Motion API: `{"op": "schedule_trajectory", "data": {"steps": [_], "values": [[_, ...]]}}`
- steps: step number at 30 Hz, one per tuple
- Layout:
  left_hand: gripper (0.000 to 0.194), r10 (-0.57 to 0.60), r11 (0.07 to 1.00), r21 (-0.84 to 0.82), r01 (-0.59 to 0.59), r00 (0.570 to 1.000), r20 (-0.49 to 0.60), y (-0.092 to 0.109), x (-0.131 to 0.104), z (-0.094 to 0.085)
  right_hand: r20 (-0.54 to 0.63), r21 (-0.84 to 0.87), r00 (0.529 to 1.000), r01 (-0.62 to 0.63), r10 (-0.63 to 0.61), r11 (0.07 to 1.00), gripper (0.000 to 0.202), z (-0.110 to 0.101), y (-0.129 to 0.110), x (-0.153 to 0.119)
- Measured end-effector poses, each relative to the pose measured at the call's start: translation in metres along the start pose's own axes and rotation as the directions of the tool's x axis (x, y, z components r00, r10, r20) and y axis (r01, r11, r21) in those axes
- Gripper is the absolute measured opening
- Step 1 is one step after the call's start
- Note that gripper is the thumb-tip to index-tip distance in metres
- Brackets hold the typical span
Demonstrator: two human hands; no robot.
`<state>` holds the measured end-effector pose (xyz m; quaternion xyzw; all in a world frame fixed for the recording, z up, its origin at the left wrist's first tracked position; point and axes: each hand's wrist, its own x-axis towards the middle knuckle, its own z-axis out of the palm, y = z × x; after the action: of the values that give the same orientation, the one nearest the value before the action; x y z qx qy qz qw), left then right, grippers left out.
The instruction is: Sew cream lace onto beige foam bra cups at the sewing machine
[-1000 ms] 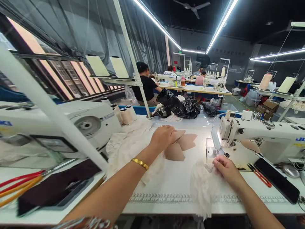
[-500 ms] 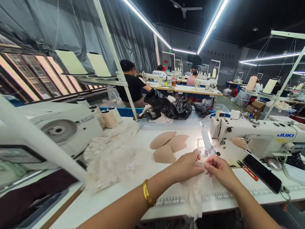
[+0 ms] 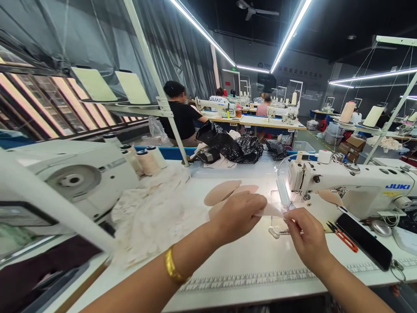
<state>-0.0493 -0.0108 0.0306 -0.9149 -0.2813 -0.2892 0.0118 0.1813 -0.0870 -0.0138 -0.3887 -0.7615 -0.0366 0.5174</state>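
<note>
Between my two hands a thin, pale piece of fabric (image 3: 273,209) is stretched, just in front of the sewing machine's needle area. My left hand (image 3: 239,213), with a gold bracelet above the wrist, is closed on its left end. My right hand (image 3: 304,230) pinches the right end. Tan fabric pieces (image 3: 221,192) lie on the table behind my left hand, which partly covers them. The white sewing machine (image 3: 355,178) stands at the right, its lamp lit. Left of my hands is a heap of cream lace fabric (image 3: 153,213).
Orange-handled snips (image 3: 345,240) and a black phone (image 3: 364,240) lie right of my right hand. A printed ruler strip (image 3: 241,280) runs along the front edge. Thread cones (image 3: 150,160) and black plastic bags (image 3: 228,143) stand behind. A person in black (image 3: 179,115) sits beyond.
My left hand has moved left and up, over the tan pieces, and the hands are farther apart. The fabric that hung over the front edge is now raised and stretched between them.
</note>
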Motion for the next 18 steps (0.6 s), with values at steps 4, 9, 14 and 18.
{"op": "schedule_trajectory", "data": {"steps": [4,9,14,18], "values": [[0.014,0.110,0.961,0.238,-0.143,0.983,0.147,0.000,-0.028,0.025,0.320,-0.188,0.947,0.088,-0.023,0.978,0.029,0.019,0.038,-0.016],[0.012,0.193,0.955,0.147,-0.259,0.914,0.358,0.013,-0.035,0.056,0.506,-0.145,0.859,0.178,-0.082,0.973,0.022,0.020,0.076,-0.026],[0.015,-0.052,0.987,0.159,0.006,0.956,0.288,-0.004,0.003,0.052,0.534,-0.031,0.831,0.203,-0.156,0.979,0.030,0.010,0.079,-0.022],[0.021,-0.188,0.963,0.215,0.161,0.976,0.110,-0.024,0.015,0.041,0.503,0.028,0.849,0.174,-0.164,0.984,0.035,0.009,0.077,-0.021]]}}
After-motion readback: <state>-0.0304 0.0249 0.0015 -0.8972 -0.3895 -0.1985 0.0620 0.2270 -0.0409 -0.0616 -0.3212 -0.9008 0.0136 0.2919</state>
